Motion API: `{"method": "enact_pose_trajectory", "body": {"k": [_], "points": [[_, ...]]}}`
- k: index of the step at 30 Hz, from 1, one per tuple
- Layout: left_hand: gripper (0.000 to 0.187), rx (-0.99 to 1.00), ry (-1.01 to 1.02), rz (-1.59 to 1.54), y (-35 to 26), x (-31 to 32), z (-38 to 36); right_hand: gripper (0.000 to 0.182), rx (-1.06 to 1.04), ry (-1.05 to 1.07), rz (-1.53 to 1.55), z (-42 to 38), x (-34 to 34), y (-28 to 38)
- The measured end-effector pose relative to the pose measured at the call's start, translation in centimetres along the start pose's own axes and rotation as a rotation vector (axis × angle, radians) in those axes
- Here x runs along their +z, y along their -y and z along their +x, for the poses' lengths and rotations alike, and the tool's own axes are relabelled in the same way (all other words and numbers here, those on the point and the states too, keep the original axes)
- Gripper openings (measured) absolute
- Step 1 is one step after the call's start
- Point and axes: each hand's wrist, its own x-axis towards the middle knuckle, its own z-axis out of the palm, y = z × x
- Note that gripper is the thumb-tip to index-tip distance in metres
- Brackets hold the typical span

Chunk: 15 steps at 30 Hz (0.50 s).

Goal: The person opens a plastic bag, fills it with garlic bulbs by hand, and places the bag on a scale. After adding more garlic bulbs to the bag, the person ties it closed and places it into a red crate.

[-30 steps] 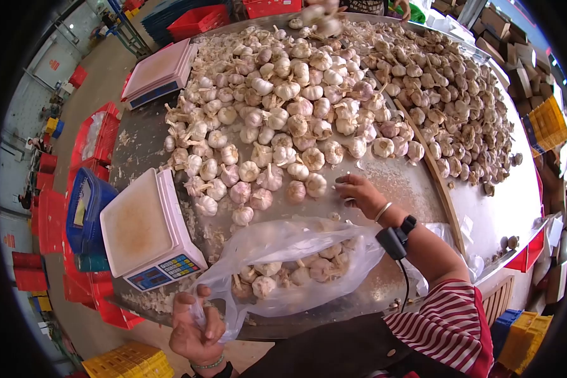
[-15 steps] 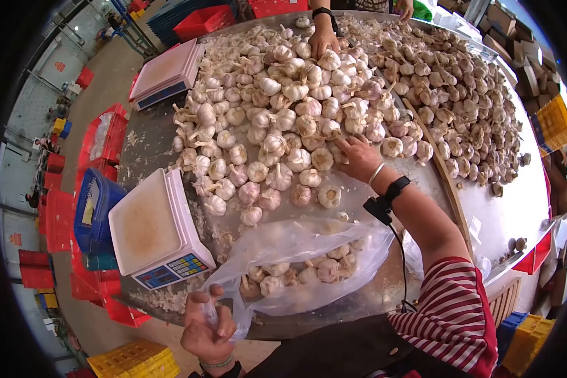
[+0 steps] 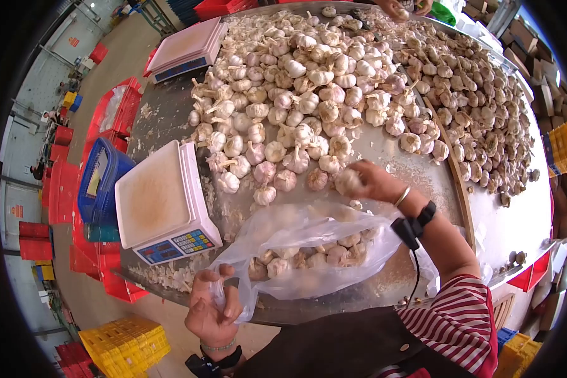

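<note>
My left hand [image 3: 213, 307] pinches the gathered edge of a clear plastic bag [image 3: 268, 242] at its left end. Several garlic bulbs lie inside the bag on the metal table [image 3: 409, 170]. Above the bag's upper edge, my right hand [image 3: 377, 183] grips a garlic bulb [image 3: 349, 182], its fingers wrapped round the far side. Beyond it spreads a large heap of pale garlic [image 3: 309, 82].
A scale [image 3: 160, 201] stands left of the bag, with a blue basket [image 3: 101, 183] beside it. Another scale [image 3: 186, 47] is farther back. A wooden strip [image 3: 450, 164] borders darker garlic [image 3: 479, 101]. Another person's hands [image 3: 397, 9] show at the far edge.
My right hand has drawn back from the heap toward the bag with a bulb in it. My left hand still holds the bag. The other person's hand has left the heap.
</note>
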Motion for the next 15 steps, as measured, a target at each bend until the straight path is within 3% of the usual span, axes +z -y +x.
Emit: {"method": "enact_pose_trajectory", "body": {"k": [1, 8, 11, 15], "points": [[0.047, 0.004, -0.005, 0.000, 0.0, 0.1, 0.0, 0.063, -0.111, -0.011, -0.325, -0.4, 1.2, 0.4], [0.045, -0.010, 0.078, 0.098, -0.1, 1.0, -0.4, 0.061, -0.078, 0.249, -0.303, 1.1, 3.6, 1.2], [0.045, 0.005, 0.069, 0.101, -0.3, 0.9, -1.0, 0.059, 0.009, 0.222, -0.246, 1.1, 3.2, 1.4], [0.045, 0.032, -0.002, 0.132, -0.5, 1.1, -2.2, 0.055, 0.008, 0.020, -0.007, 0.5, 3.2, -1.7]]}}
